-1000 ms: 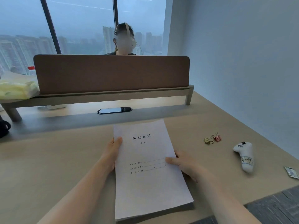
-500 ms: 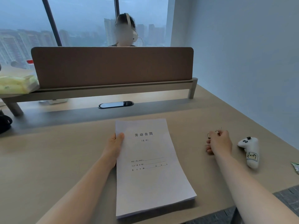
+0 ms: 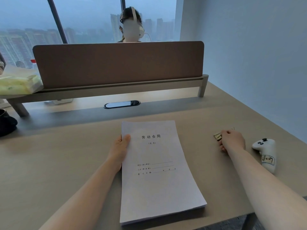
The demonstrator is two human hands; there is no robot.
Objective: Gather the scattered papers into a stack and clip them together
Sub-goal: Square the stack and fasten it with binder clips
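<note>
Now my left hand [image 3: 120, 151] grips the left edge of the paper stack [image 3: 157, 171] near the desk's [image 3: 49, 163] front edge, while my right hand [image 3: 232, 141] pinches a gold binder clip [image 3: 218, 136] toward the right edge.

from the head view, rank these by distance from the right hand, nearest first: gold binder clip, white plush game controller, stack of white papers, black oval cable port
1. Gold binder clip, at the right hand's fingertips.
2. White plush game controller, just right of it.
3. Stack of white papers, to its left.
4. Black oval cable port, far back-left.
</note>
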